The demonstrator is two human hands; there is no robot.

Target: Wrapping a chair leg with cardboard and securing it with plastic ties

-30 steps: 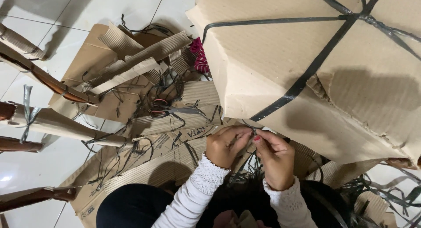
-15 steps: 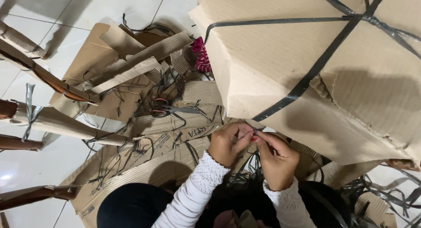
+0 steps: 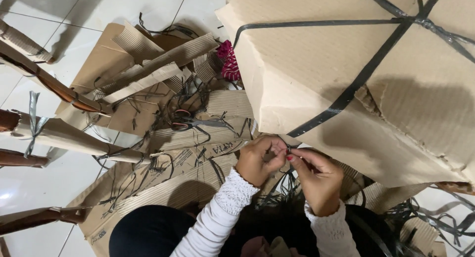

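Floor: white glazed tiles (image 3: 99,4) with dark grout lines, bare along the top left edge and at the bottom left corner; a bright glare spot sits near the left edge.
Covering: flattened corrugated cardboard sheets (image 3: 163,79) spread over the middle of the floor, littered with cut ends of dark strapping.
Left edge: wooden furniture legs (image 3: 54,89), partly wrapped in cardboard, one tied with a grey band (image 3: 33,121).
Parcel: large cardboard-wrapped bundle (image 3: 316,69) fills the upper right, bound by black plastic strapping (image 3: 356,86) that crosses near the top right corner; its wrapping is torn on the right side.
Scissors: pair of scissors (image 3: 190,123) lies on the cardboard sheets, left of the parcel's lower corner, apart from both hands.
Cloth: red and pink fabric (image 3: 228,64) shows against the parcel's left face.
Left hand: left hand (image 3: 260,160), thumb and fingers pinched on the strap end (image 3: 288,149) below the parcel's lower edge.
Right hand: right hand (image 3: 316,180), fingertips closed on the same strap end, meeting the left hand.
Loose strapping: tangle of black strips (image 3: 435,222) at the bottom right corner.
Change: both hands hold the same pinch at the same spot as half a second ago; parcel, scissors and sheets have not shifted.
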